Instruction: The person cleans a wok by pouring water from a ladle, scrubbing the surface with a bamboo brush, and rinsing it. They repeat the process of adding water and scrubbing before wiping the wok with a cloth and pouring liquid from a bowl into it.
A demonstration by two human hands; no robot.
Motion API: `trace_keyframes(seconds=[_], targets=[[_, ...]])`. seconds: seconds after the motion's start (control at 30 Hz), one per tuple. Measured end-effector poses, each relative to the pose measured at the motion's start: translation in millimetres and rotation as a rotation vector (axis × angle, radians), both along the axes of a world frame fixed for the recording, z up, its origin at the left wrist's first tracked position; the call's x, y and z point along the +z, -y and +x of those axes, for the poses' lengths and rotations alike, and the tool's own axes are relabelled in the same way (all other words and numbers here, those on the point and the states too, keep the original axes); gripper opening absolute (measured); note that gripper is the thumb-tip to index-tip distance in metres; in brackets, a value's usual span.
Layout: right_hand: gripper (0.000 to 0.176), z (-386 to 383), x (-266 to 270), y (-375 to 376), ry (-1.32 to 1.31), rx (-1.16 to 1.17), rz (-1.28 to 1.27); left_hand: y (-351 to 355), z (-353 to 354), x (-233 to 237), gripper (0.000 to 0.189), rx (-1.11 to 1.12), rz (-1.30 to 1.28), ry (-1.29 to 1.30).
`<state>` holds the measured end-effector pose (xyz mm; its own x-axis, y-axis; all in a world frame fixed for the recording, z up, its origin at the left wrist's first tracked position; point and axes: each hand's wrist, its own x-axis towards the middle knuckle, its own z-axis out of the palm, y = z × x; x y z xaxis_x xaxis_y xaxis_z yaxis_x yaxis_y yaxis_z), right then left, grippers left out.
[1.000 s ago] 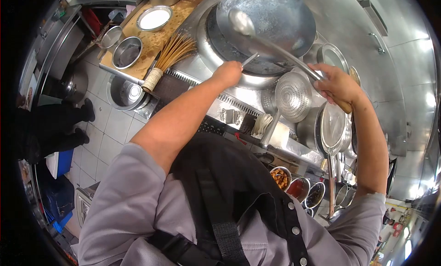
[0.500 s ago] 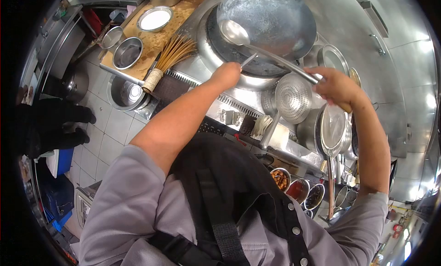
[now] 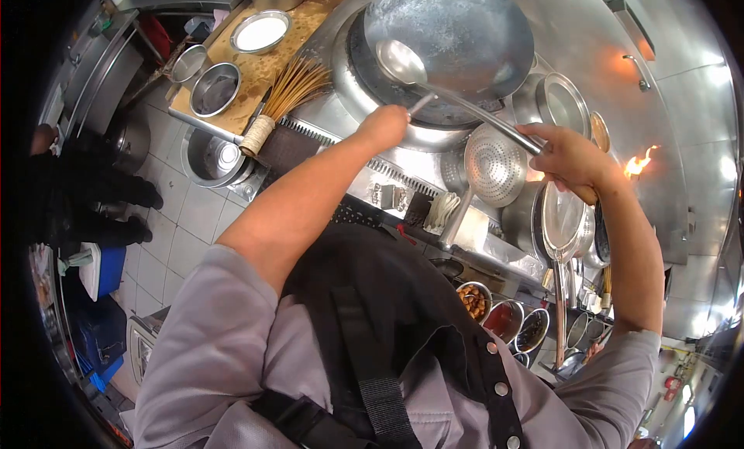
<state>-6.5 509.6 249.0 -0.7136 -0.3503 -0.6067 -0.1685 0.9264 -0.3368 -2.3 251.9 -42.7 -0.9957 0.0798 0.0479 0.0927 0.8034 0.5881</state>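
My left hand (image 3: 385, 129) is closed around the short metal handle of a large wok (image 3: 473, 30). The wok tilts up over the burner ring (image 3: 349, 92), its inside greyish and worn. In my right hand (image 3: 570, 158) is the long handle of a ladle (image 3: 401, 60), fingers wrapped near its wooden end. The ladle's bowl lies inside the lower left part of the wok, and its shaft crosses the rim. Just below the shaft rests a perforated strainer (image 3: 496, 166).
Left of the stove, a bamboo brush (image 3: 291, 92), a metal bowl (image 3: 215, 90) and a white-filled bowl (image 3: 262, 33) sit on a board. Pots and a fine sieve (image 3: 563, 220) stand at right. A flame (image 3: 639, 162) shows beyond my right arm. Another person (image 3: 93, 193) stands left.
The ladle bowl has shifted slightly right and down in the wok, with my right hand moving slightly. A flame has appeared at the right. My left hand keeps its hold.
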Motion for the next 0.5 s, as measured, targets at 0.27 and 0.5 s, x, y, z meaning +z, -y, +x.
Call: trace_keyframes(seconds=[0.27, 0.5], targets=[[0.061, -17, 14, -16, 0.012, -0.073, -0.022, -16, 5, -5, 0.03, 0.007, 0.089, -0.044], [0.062, -5, 11, -8, -0.091, 0.023, 0.105, -15, 4, -7, 0.03, 0.031, 0.099, -0.007]])
